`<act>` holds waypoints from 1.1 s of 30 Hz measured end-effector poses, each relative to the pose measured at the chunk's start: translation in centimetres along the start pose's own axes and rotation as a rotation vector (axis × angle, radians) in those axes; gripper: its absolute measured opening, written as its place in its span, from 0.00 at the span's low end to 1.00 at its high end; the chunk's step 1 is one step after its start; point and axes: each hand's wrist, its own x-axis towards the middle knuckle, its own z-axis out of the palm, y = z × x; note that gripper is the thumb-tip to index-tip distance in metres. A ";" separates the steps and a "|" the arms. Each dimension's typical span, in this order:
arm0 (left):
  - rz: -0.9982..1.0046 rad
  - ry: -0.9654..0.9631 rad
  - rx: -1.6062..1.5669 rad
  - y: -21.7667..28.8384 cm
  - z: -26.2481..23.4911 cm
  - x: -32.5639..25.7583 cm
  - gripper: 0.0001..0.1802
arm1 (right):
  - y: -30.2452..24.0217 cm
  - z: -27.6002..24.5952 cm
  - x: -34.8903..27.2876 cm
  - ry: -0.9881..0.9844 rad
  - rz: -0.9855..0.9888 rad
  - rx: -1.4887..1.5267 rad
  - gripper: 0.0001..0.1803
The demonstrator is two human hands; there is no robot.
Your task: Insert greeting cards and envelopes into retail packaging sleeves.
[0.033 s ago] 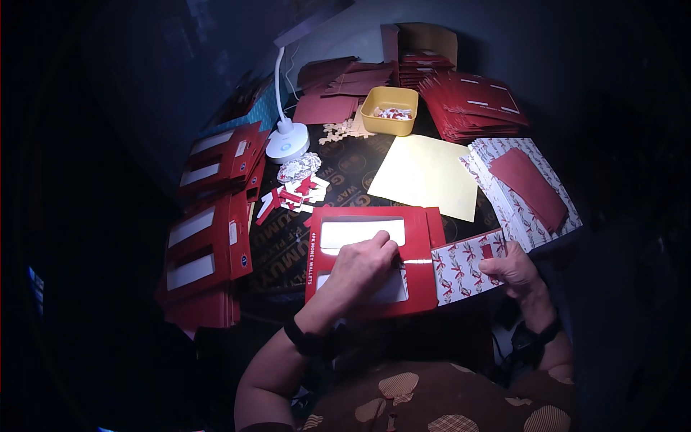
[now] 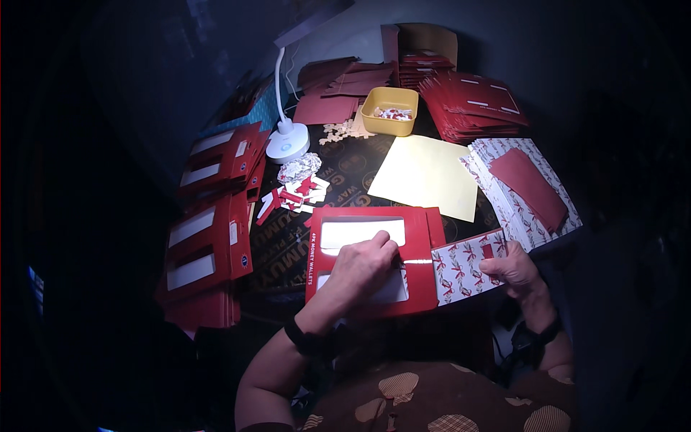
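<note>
Nothing has moved since the earlier frame.
Our left hand presses flat on the red window card; our right hand pinches the patterned sheet, which could shift and crease.

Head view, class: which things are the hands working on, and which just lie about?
In hand: left hand pressing on the red window wallet; right hand holding the patterned flap.

Lying about: yellow tub, white lamp, yellow sheet, red wallet stacks.
</note>
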 end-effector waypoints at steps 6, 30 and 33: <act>-0.005 0.024 -0.009 0.1 -0.1 0.0 0.04 | -0.1 0.1 0.2 0.005 0.010 -0.021 0.07; -0.132 -0.041 -0.562 -0.5 -3.1 -0.6 0.16 | 3.2 4.1 -1.9 0.142 -0.023 0.149 0.13; -0.175 0.339 -0.305 -1.7 -5.4 -2.7 0.13 | 3.2 4.0 -2.2 0.146 -0.042 0.151 0.13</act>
